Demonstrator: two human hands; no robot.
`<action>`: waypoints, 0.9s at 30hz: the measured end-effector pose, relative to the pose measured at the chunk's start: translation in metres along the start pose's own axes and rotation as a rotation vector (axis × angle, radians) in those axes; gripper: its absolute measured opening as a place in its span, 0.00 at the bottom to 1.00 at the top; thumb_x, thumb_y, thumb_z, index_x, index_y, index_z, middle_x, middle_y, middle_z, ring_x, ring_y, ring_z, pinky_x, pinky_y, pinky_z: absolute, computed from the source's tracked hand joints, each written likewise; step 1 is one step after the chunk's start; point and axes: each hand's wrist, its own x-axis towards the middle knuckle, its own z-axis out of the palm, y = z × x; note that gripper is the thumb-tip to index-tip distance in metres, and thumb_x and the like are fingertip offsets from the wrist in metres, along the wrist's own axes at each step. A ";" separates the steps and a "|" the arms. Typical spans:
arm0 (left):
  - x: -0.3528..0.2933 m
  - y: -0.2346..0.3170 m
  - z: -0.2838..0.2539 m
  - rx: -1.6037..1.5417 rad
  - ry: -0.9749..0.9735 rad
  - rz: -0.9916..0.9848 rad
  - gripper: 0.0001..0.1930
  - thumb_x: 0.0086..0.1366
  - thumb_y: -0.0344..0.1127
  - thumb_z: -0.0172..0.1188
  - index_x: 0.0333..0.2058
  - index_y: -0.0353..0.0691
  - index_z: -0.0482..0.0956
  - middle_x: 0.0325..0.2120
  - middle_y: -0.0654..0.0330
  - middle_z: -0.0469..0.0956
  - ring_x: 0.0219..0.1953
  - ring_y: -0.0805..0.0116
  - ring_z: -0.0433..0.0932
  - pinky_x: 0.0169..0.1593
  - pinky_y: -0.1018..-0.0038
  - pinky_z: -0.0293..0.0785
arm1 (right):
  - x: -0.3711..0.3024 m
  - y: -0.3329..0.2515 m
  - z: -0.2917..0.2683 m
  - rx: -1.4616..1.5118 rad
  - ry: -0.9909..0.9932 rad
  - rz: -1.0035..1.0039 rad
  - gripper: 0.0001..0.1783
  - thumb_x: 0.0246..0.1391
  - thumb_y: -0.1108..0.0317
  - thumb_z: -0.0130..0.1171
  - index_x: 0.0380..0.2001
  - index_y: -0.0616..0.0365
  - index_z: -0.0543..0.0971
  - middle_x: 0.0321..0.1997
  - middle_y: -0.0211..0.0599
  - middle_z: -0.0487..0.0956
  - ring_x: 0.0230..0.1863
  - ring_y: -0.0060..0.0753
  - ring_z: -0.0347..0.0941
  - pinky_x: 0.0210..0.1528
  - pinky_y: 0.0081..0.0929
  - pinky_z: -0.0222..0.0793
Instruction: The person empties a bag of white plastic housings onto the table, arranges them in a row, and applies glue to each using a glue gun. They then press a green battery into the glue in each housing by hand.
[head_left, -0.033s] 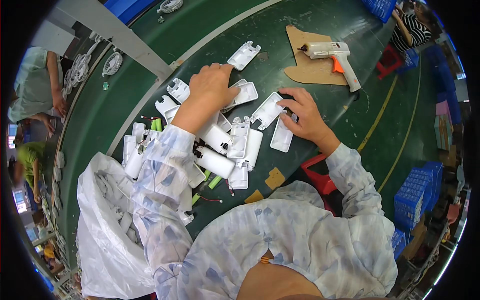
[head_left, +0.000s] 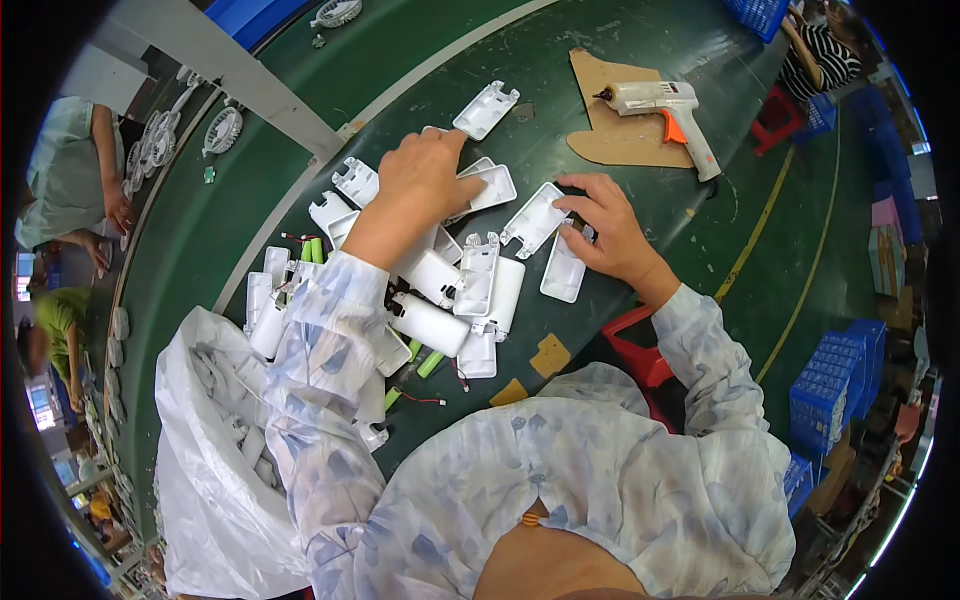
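My left hand (head_left: 424,182) rests over a heap of white plastic housings, thumb spread from the fingers. The thumb lies against an open half-shell (head_left: 492,187), and its fingertips are close to another shell (head_left: 486,110) beyond. My right hand (head_left: 608,230) has its fingers spread at the right edge of a tilted half-shell (head_left: 533,220), touching it. Under the right thumb and palm lies a further shell (head_left: 563,274). Closed white casings (head_left: 430,322) and more half-shells (head_left: 480,275) lie between my forearms. Green battery cells (head_left: 430,364) with thin wires poke out among them.
A glue gun (head_left: 660,100) lies on brown cardboard (head_left: 612,146) at the far right. The plastic bag (head_left: 215,480) at my left holds white parts. A metal post (head_left: 240,80) stands at the far left. Blue crates (head_left: 825,390) and a red stool (head_left: 640,350) are at right. Other people work nearby.
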 end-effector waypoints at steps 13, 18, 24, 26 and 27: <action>-0.045 0.029 0.022 0.193 0.212 0.201 0.11 0.49 0.36 0.72 0.27 0.38 0.81 0.38 0.57 0.77 0.43 0.58 0.75 0.43 0.62 0.71 | 0.001 -0.001 0.000 0.046 0.010 -0.015 0.17 0.46 0.63 0.67 0.39 0.60 0.79 0.54 0.47 0.75 0.53 0.52 0.70 0.56 0.44 0.64; -0.041 0.045 0.021 0.106 0.217 0.104 0.11 0.53 0.37 0.70 0.31 0.38 0.80 0.26 0.54 0.79 0.29 0.54 0.79 0.32 0.61 0.74 | 0.003 -0.003 -0.002 0.080 0.023 -0.001 0.17 0.46 0.63 0.68 0.38 0.60 0.79 0.54 0.45 0.74 0.55 0.50 0.69 0.57 0.44 0.63; -0.035 0.051 0.014 0.033 0.083 -0.136 0.11 0.58 0.39 0.66 0.34 0.39 0.80 0.20 0.51 0.81 0.26 0.52 0.82 0.30 0.60 0.75 | 0.002 0.002 -0.002 0.108 0.014 0.005 0.17 0.46 0.65 0.67 0.39 0.61 0.79 0.53 0.45 0.74 0.55 0.50 0.69 0.57 0.45 0.63; -0.039 0.049 0.013 -0.056 0.022 -0.086 0.08 0.58 0.36 0.63 0.34 0.40 0.81 0.21 0.52 0.81 0.26 0.51 0.81 0.31 0.61 0.75 | 0.004 0.002 -0.002 0.124 0.031 0.001 0.16 0.46 0.66 0.67 0.38 0.61 0.79 0.53 0.45 0.74 0.55 0.50 0.68 0.57 0.45 0.63; -0.039 0.052 0.013 -0.101 0.006 -0.084 0.06 0.57 0.34 0.62 0.32 0.40 0.82 0.23 0.54 0.81 0.27 0.51 0.81 0.32 0.61 0.75 | 0.002 0.004 -0.003 0.125 0.027 0.002 0.16 0.46 0.66 0.67 0.38 0.61 0.79 0.53 0.45 0.74 0.55 0.50 0.68 0.57 0.45 0.63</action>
